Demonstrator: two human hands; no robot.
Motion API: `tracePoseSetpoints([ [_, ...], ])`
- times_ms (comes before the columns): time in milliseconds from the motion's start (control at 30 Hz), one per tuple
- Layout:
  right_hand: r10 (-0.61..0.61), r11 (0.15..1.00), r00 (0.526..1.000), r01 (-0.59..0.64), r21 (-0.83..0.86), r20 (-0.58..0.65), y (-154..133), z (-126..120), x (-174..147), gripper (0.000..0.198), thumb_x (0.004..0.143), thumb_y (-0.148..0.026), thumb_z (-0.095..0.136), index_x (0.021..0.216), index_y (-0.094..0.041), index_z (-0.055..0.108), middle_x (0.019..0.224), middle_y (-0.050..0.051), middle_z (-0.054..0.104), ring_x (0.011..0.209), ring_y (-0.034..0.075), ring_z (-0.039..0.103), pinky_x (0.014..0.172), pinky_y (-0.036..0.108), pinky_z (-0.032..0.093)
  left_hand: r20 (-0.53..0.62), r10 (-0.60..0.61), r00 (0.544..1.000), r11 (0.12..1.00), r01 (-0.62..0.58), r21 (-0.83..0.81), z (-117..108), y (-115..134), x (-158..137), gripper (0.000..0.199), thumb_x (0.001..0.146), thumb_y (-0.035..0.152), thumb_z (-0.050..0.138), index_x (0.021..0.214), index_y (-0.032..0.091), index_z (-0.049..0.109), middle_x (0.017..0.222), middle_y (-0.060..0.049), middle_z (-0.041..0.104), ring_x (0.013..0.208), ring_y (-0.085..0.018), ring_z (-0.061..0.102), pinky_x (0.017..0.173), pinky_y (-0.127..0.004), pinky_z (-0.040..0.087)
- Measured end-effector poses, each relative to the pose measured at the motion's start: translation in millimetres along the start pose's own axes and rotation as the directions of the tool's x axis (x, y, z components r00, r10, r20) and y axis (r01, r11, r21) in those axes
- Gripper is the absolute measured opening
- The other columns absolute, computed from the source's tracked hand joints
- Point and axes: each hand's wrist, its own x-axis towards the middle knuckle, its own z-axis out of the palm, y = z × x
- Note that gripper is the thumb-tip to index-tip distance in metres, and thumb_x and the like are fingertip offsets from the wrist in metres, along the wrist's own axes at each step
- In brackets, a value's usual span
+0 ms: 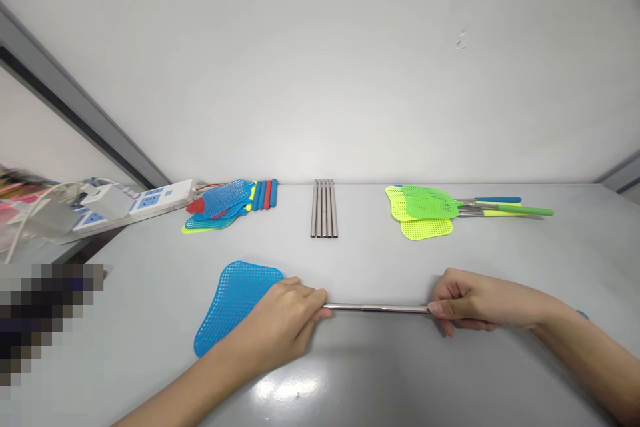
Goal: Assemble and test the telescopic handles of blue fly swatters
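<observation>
A blue fly swatter (240, 297) with a perforated head lies sideways low over the grey table, its head to the left. My left hand (295, 313) is closed around the swatter near where the head meets the metal rod. Farther right, my right hand (463, 303) pinches the same telescopic rod (377, 308) between thumb and fingers. A thin joint shows midway along the bare stretch of rod. A bit of blue, perhaps the handle end, peeks out beyond my right wrist; the rest there is hidden by the hand and forearm.
Several metal rods (324, 210) lie side by side at the back middle. To their left are loose swatter heads (223, 203) and coloured handle grips (265, 195). Swatters with handles (427, 207) are piled at the back right. A white power strip (150, 202) stands at far left.
</observation>
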Motion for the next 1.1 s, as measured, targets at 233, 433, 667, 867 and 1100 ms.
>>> tracePoseSetpoints([
  [233,0.037,0.999,0.999,-0.037,0.033,-0.003,-1,7,2,0.037,0.080,-0.045,0.049,0.063,-0.012,0.058,0.039,-0.008,0.030,0.036,0.004,0.024,0.035,0.017,0.019,0.019,0.003,1.000,1.000,-0.003,0.023,1,7,1,0.025,0.089,0.020,0.029,0.067,0.018,0.041,0.061,0.000,0.056,0.051,-0.014,0.047,0.057,-0.030,0.034],
  [433,0.051,0.998,0.999,-0.051,0.033,-0.007,-5,14,4,0.036,0.080,-0.043,0.048,0.063,-0.013,0.057,0.041,-0.007,0.030,0.037,0.004,0.025,0.034,0.016,0.020,0.002,0.023,1.000,0.999,-0.023,0.026,3,12,1,0.024,0.088,0.019,0.029,0.067,0.018,0.040,0.061,0.000,0.055,0.050,-0.014,0.045,0.055,-0.029,0.033],
  [667,0.047,0.998,0.999,-0.047,0.035,-0.003,-8,24,7,0.034,0.080,-0.040,0.048,0.061,-0.013,0.057,0.040,-0.007,0.030,0.036,0.004,0.026,0.032,0.015,0.020,0.044,0.031,0.999,0.999,-0.032,0.019,2,18,1,0.022,0.088,0.017,0.028,0.068,0.019,0.038,0.061,0.000,0.055,0.049,-0.014,0.044,0.055,-0.029,0.032],
  [867,0.034,0.999,0.999,-0.034,0.040,-0.003,-9,28,9,0.029,0.080,-0.030,0.046,0.062,-0.012,0.058,0.041,-0.007,0.032,0.034,0.004,0.026,0.031,0.014,0.021,0.059,0.029,0.998,0.999,-0.030,0.012,2,23,2,0.020,0.087,0.016,0.029,0.069,0.019,0.038,0.062,0.000,0.055,0.051,-0.015,0.045,0.056,-0.029,0.033],
  [1100,0.040,0.998,0.999,-0.041,0.040,0.005,-17,34,8,0.027,0.080,-0.027,0.045,0.062,-0.012,0.059,0.044,-0.006,0.035,0.035,0.003,0.027,0.031,0.014,0.022,0.082,0.047,0.996,0.999,-0.046,-0.014,3,28,4,0.017,0.085,0.015,0.032,0.072,0.019,0.041,0.064,0.000,0.056,0.052,-0.015,0.046,0.055,-0.029,0.034],
])
